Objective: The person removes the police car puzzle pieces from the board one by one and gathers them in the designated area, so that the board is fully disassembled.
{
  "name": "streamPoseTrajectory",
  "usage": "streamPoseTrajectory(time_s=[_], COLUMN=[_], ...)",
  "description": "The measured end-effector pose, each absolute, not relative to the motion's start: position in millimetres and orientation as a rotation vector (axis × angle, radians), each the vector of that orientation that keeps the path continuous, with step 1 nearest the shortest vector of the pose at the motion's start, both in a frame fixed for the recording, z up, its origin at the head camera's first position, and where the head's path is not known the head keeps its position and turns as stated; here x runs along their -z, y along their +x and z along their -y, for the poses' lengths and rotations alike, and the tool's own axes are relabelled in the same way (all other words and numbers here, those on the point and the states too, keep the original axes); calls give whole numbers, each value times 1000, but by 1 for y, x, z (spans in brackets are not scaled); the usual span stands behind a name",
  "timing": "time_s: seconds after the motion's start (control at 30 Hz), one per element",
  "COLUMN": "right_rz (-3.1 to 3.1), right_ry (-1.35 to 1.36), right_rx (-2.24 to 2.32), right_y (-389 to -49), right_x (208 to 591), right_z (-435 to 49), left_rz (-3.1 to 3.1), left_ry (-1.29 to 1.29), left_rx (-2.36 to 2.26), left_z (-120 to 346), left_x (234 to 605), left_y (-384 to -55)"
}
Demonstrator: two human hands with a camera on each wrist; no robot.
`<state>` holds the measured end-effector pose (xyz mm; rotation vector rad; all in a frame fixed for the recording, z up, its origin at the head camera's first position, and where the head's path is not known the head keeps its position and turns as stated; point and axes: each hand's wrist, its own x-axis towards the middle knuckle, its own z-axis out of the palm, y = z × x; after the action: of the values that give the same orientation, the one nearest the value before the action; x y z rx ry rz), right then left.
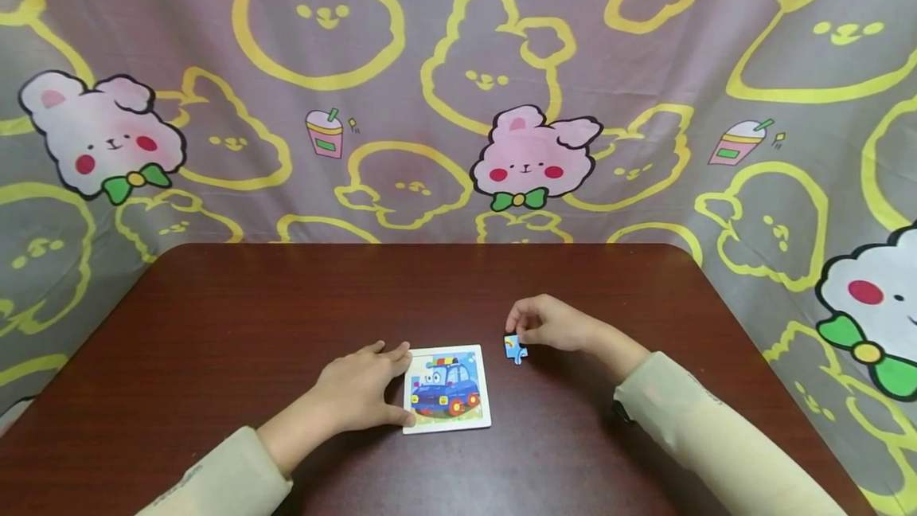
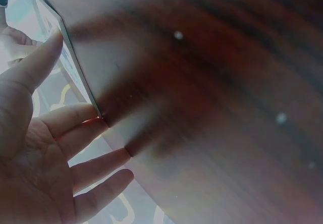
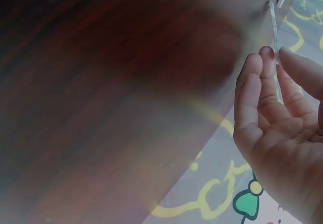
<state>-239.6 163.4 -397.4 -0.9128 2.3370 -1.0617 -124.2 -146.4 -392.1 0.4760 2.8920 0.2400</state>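
A square jigsaw puzzle board (image 1: 485,400) with a pale rim lies flat on the table, and its picture is a blue cartoon car with eyes. Along the board's left side rests my left hand (image 1: 361,390), fingers mostly straight; its thumb touches the near left corner and a finger meets the far left corner. In the left wrist view, that thumb (image 2: 43,57) lies over the board's edge. To the right of the board, my right hand (image 1: 552,323) pinches a light blue puzzle piece (image 1: 512,347) between thumb and fingers. The right wrist view shows the piece (image 3: 274,24) edge-on.
The dark reddish-brown table (image 1: 308,293) extends around both hands. A grey cloth curtain (image 1: 423,126) with yellow cartoon outlines hangs behind the table's far edge and at its sides.
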Motion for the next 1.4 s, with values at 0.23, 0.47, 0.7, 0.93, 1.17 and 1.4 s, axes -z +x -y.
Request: streamPoseTrajectory(time_s=[0.23, 0.47, 0.7, 0.93, 1.17, 1.4], right_rz=[-2403, -2386, -2352, -2297, -2305, -2319], right_ry=[-892, -961, -1079, -1257, -1246, -1252], right_rx=[1026, 1011, 880, 736, 615, 467], right_y=[-244, -241, -234, -228, -222, -219], right_x=[400, 394, 391, 393, 390, 392], right_z=[-168, -152, -110, -76, -60, -55], left_rz=[-2896, -2891, -2885, -2878, -2868, -2861], left_ry=[475, 476, 471, 464, 468, 461], left_rx=[-233, -230, -227, -238, -244, -260], left_z=[146, 146, 146, 146, 146, 148], left_x=[392, 392, 391, 391, 390, 390], left_y=[-124, -125, -127, -127, -128, -127])
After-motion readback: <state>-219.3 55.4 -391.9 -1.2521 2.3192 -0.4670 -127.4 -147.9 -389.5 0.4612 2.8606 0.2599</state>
